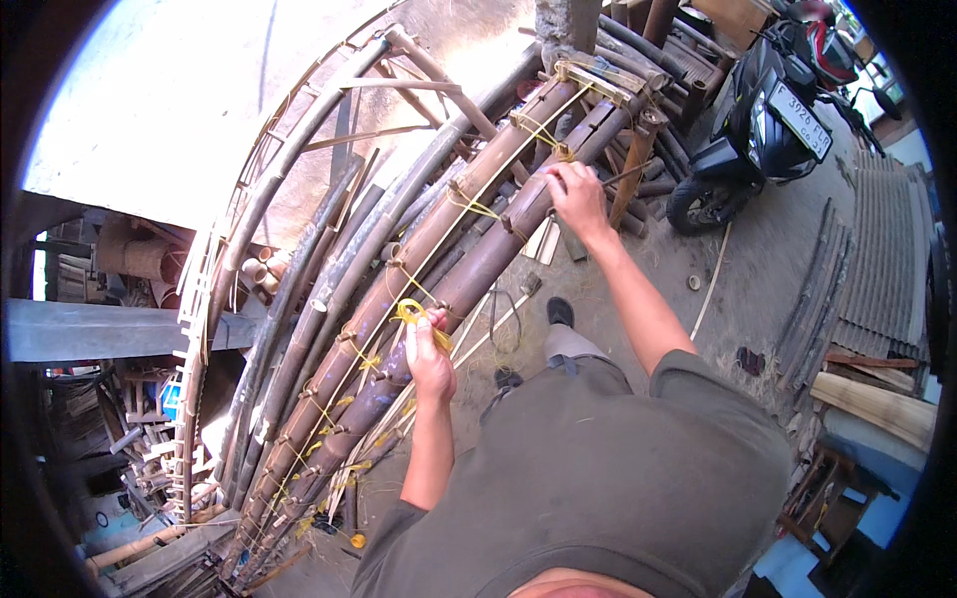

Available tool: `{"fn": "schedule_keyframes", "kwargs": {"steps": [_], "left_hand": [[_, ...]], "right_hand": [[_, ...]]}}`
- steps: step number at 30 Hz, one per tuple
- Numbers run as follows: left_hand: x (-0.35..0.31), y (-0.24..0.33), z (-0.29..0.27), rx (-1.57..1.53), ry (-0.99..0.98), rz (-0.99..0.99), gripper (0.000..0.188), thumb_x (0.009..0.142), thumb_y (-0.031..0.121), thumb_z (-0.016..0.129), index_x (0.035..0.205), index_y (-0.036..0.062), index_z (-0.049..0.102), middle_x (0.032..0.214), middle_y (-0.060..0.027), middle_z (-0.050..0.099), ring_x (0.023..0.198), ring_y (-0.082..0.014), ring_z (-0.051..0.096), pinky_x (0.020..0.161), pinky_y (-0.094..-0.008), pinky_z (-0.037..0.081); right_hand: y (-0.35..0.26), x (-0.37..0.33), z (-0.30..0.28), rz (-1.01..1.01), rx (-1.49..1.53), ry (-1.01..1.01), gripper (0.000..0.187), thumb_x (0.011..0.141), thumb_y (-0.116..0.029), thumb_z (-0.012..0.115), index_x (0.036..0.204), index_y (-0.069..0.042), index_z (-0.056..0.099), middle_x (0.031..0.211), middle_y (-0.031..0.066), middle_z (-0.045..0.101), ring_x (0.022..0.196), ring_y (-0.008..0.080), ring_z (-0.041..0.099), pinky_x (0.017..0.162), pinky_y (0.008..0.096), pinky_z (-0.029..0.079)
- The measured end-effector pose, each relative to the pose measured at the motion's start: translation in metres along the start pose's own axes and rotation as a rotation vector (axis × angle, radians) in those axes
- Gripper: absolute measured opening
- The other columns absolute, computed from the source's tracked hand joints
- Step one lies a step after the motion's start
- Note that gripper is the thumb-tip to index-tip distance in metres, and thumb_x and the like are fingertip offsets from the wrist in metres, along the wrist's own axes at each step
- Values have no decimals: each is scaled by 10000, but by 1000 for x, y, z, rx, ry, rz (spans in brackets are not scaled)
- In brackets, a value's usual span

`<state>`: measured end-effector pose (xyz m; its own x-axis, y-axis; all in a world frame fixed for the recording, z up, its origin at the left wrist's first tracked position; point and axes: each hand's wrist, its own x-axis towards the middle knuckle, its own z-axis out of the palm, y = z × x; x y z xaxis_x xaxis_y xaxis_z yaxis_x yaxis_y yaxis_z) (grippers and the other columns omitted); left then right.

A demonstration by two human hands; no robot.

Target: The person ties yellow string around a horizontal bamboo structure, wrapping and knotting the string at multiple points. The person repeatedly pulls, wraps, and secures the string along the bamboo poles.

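Observation:
Two long brown bamboo poles, the upper pole (481, 177) and the lower pole (471, 287), run side by side from the far right to the near left. Short pegs stick out along both, with yellow cord laced between them. In my left hand (431, 367), a looped bundle of yellow cord (410, 311) is gripped beside the lower pole. My right hand (578, 202) is farther up that pole, its fingers bent and drawn together close to a peg wound with yellow cord (563, 152). What its fingertips pinch, if anything, is too small to make out.
A curved bamboo frame (261, 189) and more poles lie left of the laced pair. At the right stand a black motorcycle (768, 120) and corrugated sheets (882, 259). A wooden plank (872, 409) lies near the right edge. Cut bamboo is piled at the lower left.

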<state>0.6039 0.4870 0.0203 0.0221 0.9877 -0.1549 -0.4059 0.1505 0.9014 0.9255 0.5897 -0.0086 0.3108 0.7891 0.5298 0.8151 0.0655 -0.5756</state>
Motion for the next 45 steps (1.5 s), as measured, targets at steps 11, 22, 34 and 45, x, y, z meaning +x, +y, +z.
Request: {"fn": "schedule_keyframes", "kwargs": {"steps": [11, 22, 34, 45], "left_hand": [[16, -3, 63, -56, -3, -87, 168, 1009, 219, 449, 947, 81, 522, 1009, -54, 560, 998, -190, 566, 923, -386, 457], [29, -16, 90, -86, -4, -112, 166, 1011, 226, 451, 962, 82, 518, 981, -50, 558, 947, -183, 571, 900, -377, 466], [36, -35, 88, -287, -63, -60, 205, 1005, 172, 463, 1103, 15, 551, 1167, -110, 592, 1133, -207, 536, 1013, -383, 406], [-19, 10, 40, 598, -162, 150, 165, 983, 174, 469, 1042, 31, 527, 926, -93, 573, 932, -192, 554, 859, -328, 455]], "right_hand": [[76, 27, 12, -311, -235, 47, 196, 792, -169, 698, 972, -140, 627, 902, 30, 535, 869, 209, 551, 727, 365, 417], [95, 60, 17, 42, 361, -25, 150, 943, -161, 529, 991, -18, 529, 876, 197, 592, 824, 395, 588, 730, 458, 465], [-105, -31, -17, 312, 1005, -712, 76, 953, -92, 570, 986, -24, 577, 807, -23, 585, 727, 52, 547, 674, 221, 492], [-148, -37, 9, 1124, 1739, -762, 352, 895, -38, 589, 1196, -123, 427, 975, 115, 614, 784, 133, 600, 683, 272, 512]]}}
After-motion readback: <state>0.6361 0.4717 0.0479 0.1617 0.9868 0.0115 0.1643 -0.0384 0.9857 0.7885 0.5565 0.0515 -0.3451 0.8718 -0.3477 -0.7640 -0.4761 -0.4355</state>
